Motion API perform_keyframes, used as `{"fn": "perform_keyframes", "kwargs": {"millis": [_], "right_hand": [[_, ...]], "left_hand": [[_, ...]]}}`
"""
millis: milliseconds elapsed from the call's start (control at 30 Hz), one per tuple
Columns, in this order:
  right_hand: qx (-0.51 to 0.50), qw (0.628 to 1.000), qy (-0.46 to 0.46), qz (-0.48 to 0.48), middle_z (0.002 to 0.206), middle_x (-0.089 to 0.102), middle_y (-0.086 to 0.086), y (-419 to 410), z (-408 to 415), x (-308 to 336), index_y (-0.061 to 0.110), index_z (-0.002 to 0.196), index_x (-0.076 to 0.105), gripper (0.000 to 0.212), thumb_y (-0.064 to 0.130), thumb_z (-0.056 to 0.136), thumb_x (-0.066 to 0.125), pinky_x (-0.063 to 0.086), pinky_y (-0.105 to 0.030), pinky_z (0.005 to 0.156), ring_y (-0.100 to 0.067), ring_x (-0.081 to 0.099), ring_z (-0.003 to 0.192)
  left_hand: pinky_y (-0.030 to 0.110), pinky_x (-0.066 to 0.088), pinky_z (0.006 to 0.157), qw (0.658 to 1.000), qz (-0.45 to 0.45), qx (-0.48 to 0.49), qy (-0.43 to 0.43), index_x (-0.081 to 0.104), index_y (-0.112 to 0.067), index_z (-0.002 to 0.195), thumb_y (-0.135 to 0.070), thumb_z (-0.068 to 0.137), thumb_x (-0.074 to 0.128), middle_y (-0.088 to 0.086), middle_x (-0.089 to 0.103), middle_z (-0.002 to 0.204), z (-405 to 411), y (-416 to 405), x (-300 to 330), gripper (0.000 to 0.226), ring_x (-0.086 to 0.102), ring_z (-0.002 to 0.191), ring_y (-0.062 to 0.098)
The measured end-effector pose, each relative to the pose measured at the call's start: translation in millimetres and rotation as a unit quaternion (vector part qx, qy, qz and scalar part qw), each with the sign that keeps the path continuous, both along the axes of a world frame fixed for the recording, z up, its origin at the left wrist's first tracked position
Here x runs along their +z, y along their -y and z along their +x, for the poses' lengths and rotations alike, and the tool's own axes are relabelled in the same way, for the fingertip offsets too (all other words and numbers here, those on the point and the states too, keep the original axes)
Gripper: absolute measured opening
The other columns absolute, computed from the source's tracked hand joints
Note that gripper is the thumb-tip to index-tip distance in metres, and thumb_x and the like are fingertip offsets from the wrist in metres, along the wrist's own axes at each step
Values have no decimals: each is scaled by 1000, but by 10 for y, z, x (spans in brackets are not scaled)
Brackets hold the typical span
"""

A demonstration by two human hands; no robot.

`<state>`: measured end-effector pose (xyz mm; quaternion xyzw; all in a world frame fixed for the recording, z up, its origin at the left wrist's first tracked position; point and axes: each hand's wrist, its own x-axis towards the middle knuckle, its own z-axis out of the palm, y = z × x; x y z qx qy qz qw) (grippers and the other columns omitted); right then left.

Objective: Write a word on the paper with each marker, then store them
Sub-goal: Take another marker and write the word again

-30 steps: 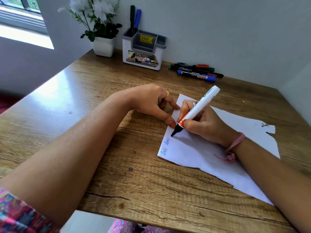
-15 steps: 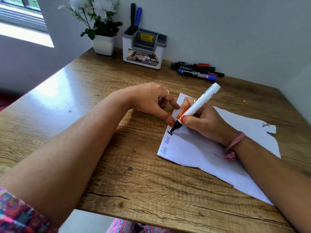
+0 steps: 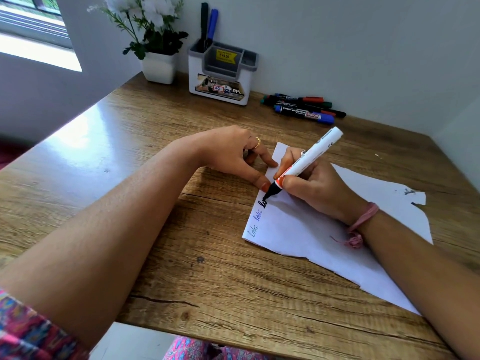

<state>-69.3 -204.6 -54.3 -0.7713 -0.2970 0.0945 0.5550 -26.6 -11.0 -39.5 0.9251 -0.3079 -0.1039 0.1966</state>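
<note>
Right hand point(image 3: 315, 187) grips marker point(image 3: 306, 162) (tip seemingly touching paper point(image 3: 298, 229)).

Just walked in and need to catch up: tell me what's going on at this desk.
A person is writing on a sheet of white paper. The right hand holds a white marker, its black tip on the paper, starting a third word after two finished ones. The left hand pins the paper's edge. Two markers stand in the desk organizer; several more lie beside it.

The white sheet of paper point(image 3: 324, 229) bears "loki" handwritten twice in thin ink. The white-and-grey plastic pen holder point(image 3: 220, 74) carries a yellow price sticker reading "49.00" and a small label "42".
</note>
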Motion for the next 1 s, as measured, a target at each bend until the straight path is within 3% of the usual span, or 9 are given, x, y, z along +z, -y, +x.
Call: {"fn": "perform_keyframes", "kwargs": {"millis": [100, 200, 300, 433, 733, 1000], "right_hand": [[-25, 1000, 12, -11, 58, 58, 14, -12, 16, -10, 13, 69, 55, 9, 7, 72, 62, 40, -11, 54, 0, 52, 57], [-20, 1000, 14, -9, 61, 58, 11, -2, 17, -4, 11, 70, 55, 13, 18, 67, 66, 41, -12, 55, -1, 51, 60], [-17, 1000, 14, -6, 61, 57, 10, 5, 18, 6, 4, 71, 53, 20, 21, 64, 62, 41, -11, 56, 0, 51, 60], [-32, 999, 13, -12, 52, 53, 16, -7, 22, 2, 5, 69, 52, 5, 4, 70, 57, 36, -8, 49, 1, 49, 48], [-42, 999, 17, -10, 50, 51, 15, -5, 26, -4, -5, 72, 52, 9, 3, 69, 56, 37, -8, 48, 1, 49, 47], [-55, 998, 17, -8, 49, 52, 14, -11, 25, -1, 7, 68, 50, 7, 6, 69, 57, 37, -9, 46, 1, 50, 46]], "left_hand": [[32, 45, 71, 1000, 5, -8, 20, 60, -46, 112, -63, 73, 60, -8, 55, 84, 27, -11, -26, 42, 51, 79, 11], [31, 43, 73, 999, 13, -8, 28, 60, -44, 115, -54, 81, 59, -8, 55, 87, 47, -6, -34, 36, 51, 83, 11], [29, 43, 73, 999, 10, -7, 31, 60, -44, 115, -55, 81, 60, -7, 57, 90, 52, -6, -35, 35, 51, 84, 10], [24, 40, 67, 999, 7, -7, 37, 61, -43, 116, -55, 80, 60, -9, 56, 87, 56, -21, -43, 38, 49, 79, 6], [22, 40, 66, 999, -2, -8, 38, 62, -42, 116, -54, 80, 62, -14, 54, 83, 54, -18, -46, 38, 48, 76, 4], [23, 39, 65, 999, -5, -5, 31, 62, -43, 116, -53, 80, 63, -12, 56, 83, 50, -15, -43, 37, 50, 77, 6]]}}
